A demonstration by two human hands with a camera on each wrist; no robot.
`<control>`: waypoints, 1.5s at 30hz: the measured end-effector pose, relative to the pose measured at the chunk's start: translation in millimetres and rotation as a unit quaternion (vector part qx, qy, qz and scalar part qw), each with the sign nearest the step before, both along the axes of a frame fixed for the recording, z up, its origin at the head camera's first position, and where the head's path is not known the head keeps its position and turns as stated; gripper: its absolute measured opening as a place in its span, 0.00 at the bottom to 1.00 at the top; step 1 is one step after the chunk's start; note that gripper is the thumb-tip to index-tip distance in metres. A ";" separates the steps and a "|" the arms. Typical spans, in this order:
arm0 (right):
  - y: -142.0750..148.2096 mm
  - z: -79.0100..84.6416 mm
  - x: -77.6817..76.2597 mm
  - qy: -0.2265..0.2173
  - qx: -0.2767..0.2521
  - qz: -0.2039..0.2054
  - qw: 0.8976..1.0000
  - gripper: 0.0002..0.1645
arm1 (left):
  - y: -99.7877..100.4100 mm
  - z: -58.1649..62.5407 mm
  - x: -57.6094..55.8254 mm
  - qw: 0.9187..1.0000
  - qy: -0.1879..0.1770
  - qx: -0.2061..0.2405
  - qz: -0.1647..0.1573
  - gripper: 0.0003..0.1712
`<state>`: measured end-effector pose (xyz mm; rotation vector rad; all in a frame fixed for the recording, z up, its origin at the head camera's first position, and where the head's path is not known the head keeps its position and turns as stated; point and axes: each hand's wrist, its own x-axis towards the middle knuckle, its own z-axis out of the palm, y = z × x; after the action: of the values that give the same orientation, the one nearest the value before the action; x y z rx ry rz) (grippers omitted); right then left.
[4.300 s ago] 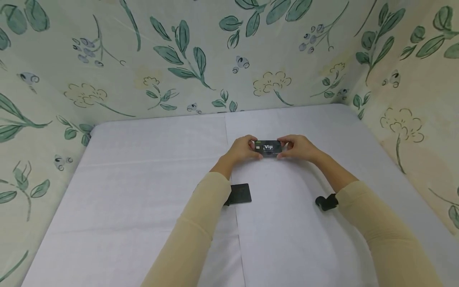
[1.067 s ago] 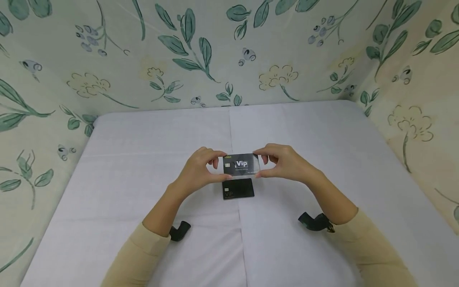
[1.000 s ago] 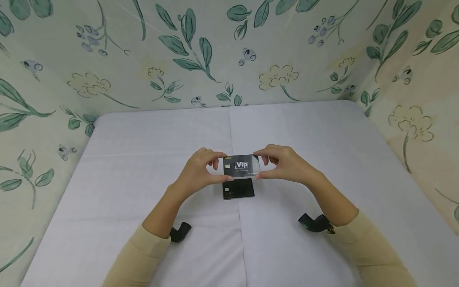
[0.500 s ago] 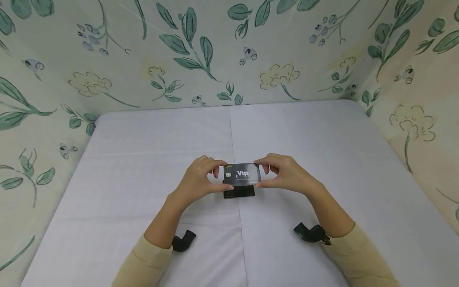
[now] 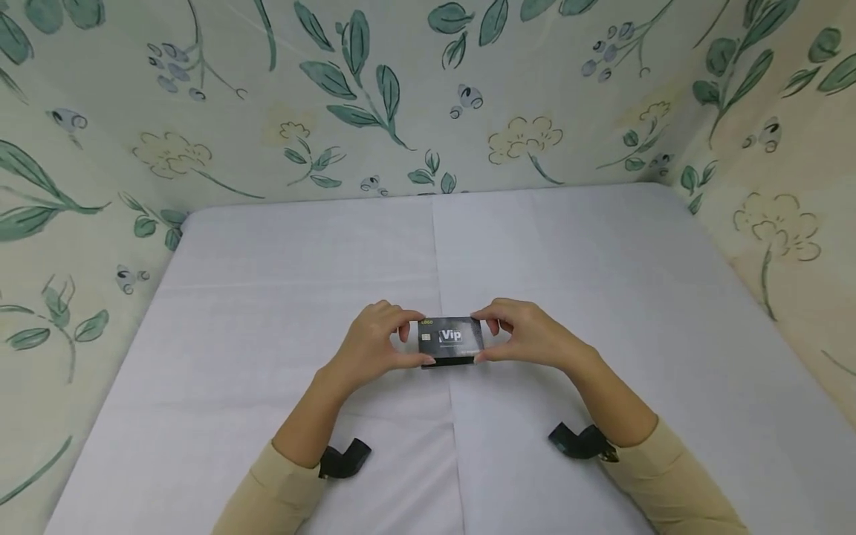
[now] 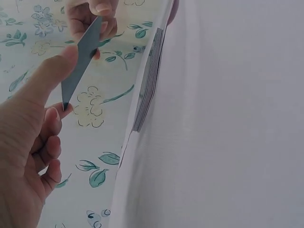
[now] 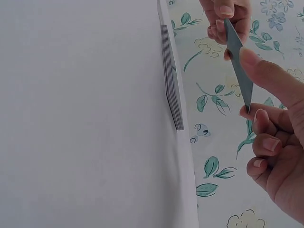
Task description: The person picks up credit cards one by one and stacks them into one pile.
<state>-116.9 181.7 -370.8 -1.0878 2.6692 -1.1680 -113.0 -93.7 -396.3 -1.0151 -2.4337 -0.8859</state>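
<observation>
Both hands pinch one dark card (image 5: pixel 451 338) printed "Vip", by its two short ends. The left hand (image 5: pixel 376 343) has thumb and forefinger on its left end, and the right hand (image 5: pixel 533 338) does likewise on the right. Below it, a stack of cards (image 6: pixel 151 78) lies on the white cloth. In the head view only a black strip of that stack (image 5: pixel 455 362) shows past the held card's near edge. The wrist views show a gap between the tilted card (image 7: pixel 239 64) and the stack, whose several layers are visible edge-on.
A white cloth (image 5: pixel 267 334) with a middle crease covers the table. Floral fabric (image 5: pixel 374 89) hangs behind and at both sides. Black wrist devices (image 5: pixel 345 458) show at the sleeve cuffs.
From farther back and to the right, both hands have brought the "Vip" card nearer and leftward, then lower over the stack. The stack's top, visible a second ago, is now mostly covered.
</observation>
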 end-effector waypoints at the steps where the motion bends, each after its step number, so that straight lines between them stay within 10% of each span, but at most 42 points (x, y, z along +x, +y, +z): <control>1: 0.2 -1.1 -0.8 -0.003 0.005 -0.002 1.000 0.31 | 0.5 -0.9 -0.8 1.000 0.000 -0.004 0.000 0.33; 45: -4.9 -38.5 -11.8 -0.057 0.091 -0.018 0.994 0.36 | 4.3 -41.7 -4.1 0.991 -0.040 -0.123 0.046 0.41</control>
<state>-128.7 176.8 -409.3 -0.9204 2.6541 -0.9391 -117.1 -89.5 -438.1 -0.9538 -2.6834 -0.6178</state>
